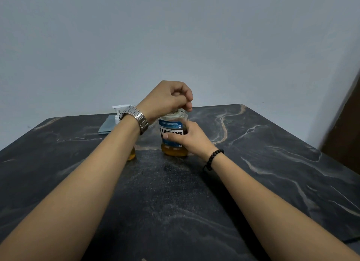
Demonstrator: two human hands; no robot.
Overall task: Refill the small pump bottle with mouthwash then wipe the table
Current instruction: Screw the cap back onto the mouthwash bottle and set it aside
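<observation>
A clear mouthwash bottle with a blue label and amber liquid in its lower part stands upright mid-table. My right hand grips its body from the right side. My left hand, with a metal watch on the wrist, has its fingers curled around the bottle's top, hiding the cap. The small bottle with amber liquid stands left of it, mostly hidden behind my left forearm. A white pump head lies at the back, on a folded grey-blue cloth.
The dark marble-patterned table runs up to a plain wall at the back. A dark brown door or panel stands at the far right, past the table's right edge.
</observation>
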